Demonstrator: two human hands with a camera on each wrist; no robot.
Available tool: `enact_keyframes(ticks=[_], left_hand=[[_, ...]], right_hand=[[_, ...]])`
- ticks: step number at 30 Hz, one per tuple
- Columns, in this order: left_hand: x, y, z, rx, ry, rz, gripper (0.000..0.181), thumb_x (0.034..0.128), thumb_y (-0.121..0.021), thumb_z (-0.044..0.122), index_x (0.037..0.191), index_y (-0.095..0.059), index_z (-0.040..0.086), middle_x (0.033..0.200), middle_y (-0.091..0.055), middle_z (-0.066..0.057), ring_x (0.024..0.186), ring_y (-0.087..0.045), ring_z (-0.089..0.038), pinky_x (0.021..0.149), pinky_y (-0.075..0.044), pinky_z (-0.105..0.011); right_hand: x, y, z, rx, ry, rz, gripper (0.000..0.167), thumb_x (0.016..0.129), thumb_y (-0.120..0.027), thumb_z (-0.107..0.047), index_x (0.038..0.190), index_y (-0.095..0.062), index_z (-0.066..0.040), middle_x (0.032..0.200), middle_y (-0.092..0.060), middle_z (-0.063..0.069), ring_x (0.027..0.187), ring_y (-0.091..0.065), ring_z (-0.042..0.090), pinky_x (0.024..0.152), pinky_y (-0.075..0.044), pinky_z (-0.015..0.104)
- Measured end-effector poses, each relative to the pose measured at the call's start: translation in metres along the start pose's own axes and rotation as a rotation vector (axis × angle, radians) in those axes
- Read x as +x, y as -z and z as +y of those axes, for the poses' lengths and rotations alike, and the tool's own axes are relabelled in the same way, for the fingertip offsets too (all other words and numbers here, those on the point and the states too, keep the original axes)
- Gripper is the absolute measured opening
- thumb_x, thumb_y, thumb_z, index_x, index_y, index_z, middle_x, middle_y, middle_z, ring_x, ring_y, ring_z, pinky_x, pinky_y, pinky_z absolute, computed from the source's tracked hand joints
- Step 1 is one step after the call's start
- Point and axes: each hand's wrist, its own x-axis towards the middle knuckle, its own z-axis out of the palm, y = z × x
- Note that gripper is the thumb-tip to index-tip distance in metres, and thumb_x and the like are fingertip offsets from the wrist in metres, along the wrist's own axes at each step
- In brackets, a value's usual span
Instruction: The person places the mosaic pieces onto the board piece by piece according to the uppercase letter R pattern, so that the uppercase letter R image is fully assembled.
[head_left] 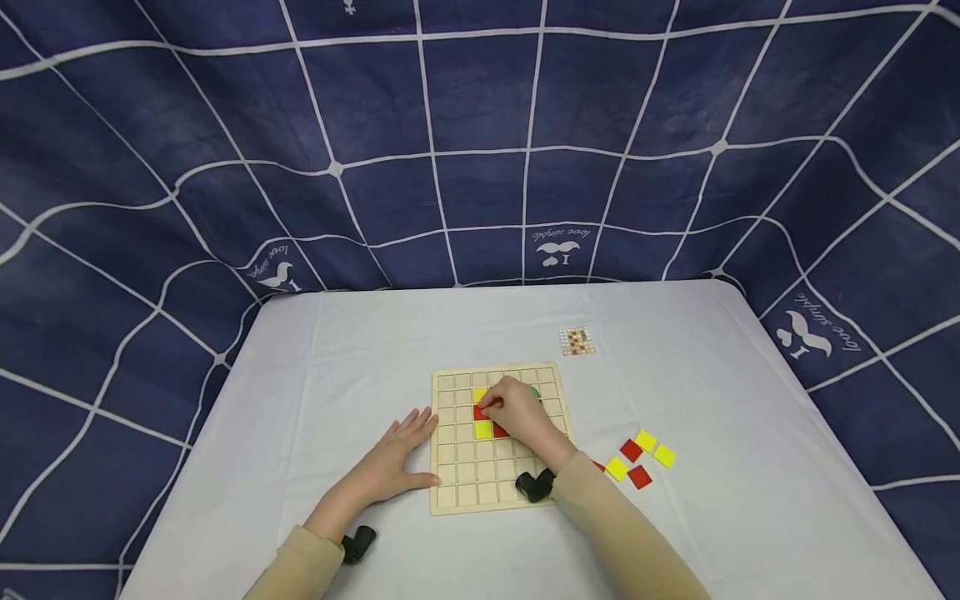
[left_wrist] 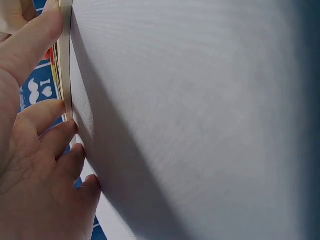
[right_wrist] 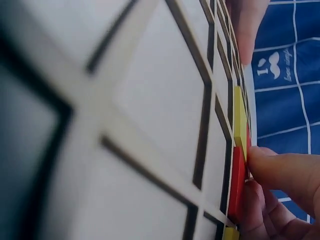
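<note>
A wooden grid board (head_left: pixel 446 472) lies on the white table, its cells framed by raised strips. My right hand (head_left: pixel 517 410) is over the board's middle, pinching at a red square tile (head_left: pixel 478 412) with thumb and fingertips. Yellow tiles (head_left: pixel 483 430) sit in cells above and below it, and another red tile (head_left: pixel 501 430) is partly under the hand. In the right wrist view the thumb (right_wrist: pixel 270 162) is close against the tiles. My left hand (head_left: pixel 393 462) is spread at the board's left edge; its fingertips and thumb touch the rim (left_wrist: pixel 66 60).
Several loose red and yellow tiles (head_left: pixel 617 468) lie right of the board, some partly behind the right sleeve. A small pattern card (head_left: pixel 577 341) lies beyond the board. Something green (head_left: pixel 536 392) shows behind the right hand. Dark blue cloth (head_left: pixel 480 100) surrounds the table.
</note>
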Motion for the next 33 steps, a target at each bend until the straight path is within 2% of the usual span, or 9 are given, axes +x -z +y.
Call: enact_keyframes(ticks=[6,10,14,20,24,33], left_hand=[[0.000,0.001,0.001,0.010,0.007,0.002,0.095,0.0751,-0.084,0.039,0.152,-0.037,0.008,0.163,-0.024,-0.010,0.153,-0.014,-0.032,0.124,-0.011,-0.055],[0.000,0.000,0.001,0.007,0.010,0.003,0.096,0.0745,-0.084,0.039,0.152,-0.037,0.007,0.163,-0.025,-0.010,0.153,-0.014,-0.032,0.124,-0.012,-0.055],[0.000,-0.002,0.000,0.006,0.012,0.004,0.096,0.0742,-0.084,0.039,0.152,-0.037,0.007,0.163,-0.025,-0.010,0.153,-0.015,-0.032,0.124,-0.012,-0.055],[0.001,-0.002,-0.001,0.015,0.016,0.006,0.096,0.0743,-0.084,0.038,0.152,-0.037,0.008,0.163,-0.025,-0.009,0.153,-0.014,-0.031,0.124,-0.011,-0.054],[0.001,-0.002,-0.001,0.018,0.008,0.007,0.096,0.0746,-0.084,0.038,0.152,-0.036,0.007,0.163,-0.024,-0.010,0.153,-0.014,-0.031,0.124,-0.011,-0.055],[0.001,-0.001,-0.001,0.020,0.000,0.006,0.096,0.0745,-0.084,0.037,0.152,-0.037,0.006,0.163,-0.025,-0.011,0.153,-0.015,-0.032,0.124,-0.011,-0.055]], right_hand=[[-0.003,0.002,-0.001,-0.019,0.006,-0.009,0.009,0.086,-0.075,-0.010,0.095,-0.077,-0.011,0.091,-0.060,0.000,0.074,-0.053,0.008,0.064,-0.048,0.017],[-0.008,0.012,-0.002,0.040,-0.028,0.016,0.010,0.087,-0.074,-0.011,0.097,-0.076,-0.012,0.096,-0.064,-0.001,0.078,-0.059,0.007,0.068,-0.052,0.019],[-0.017,0.032,0.003,0.115,-0.064,0.059,0.012,0.088,-0.073,-0.011,0.100,-0.076,-0.011,0.095,-0.067,-0.001,0.077,-0.062,0.008,0.070,-0.054,0.022],[-0.036,0.070,0.023,0.141,-0.139,0.079,0.018,0.089,-0.072,-0.014,0.106,-0.074,-0.008,0.091,-0.069,0.001,0.077,-0.062,0.011,0.071,-0.054,0.022],[-0.053,0.093,0.044,0.096,-0.183,0.077,0.023,0.090,-0.072,-0.017,0.110,-0.072,-0.008,0.093,-0.071,0.003,0.080,-0.063,0.013,0.071,-0.054,0.022],[-0.088,0.124,0.089,0.063,-0.278,0.111,0.029,0.092,-0.070,-0.019,0.116,-0.068,-0.004,0.103,-0.072,0.009,0.086,-0.065,0.017,0.070,-0.053,0.019]])
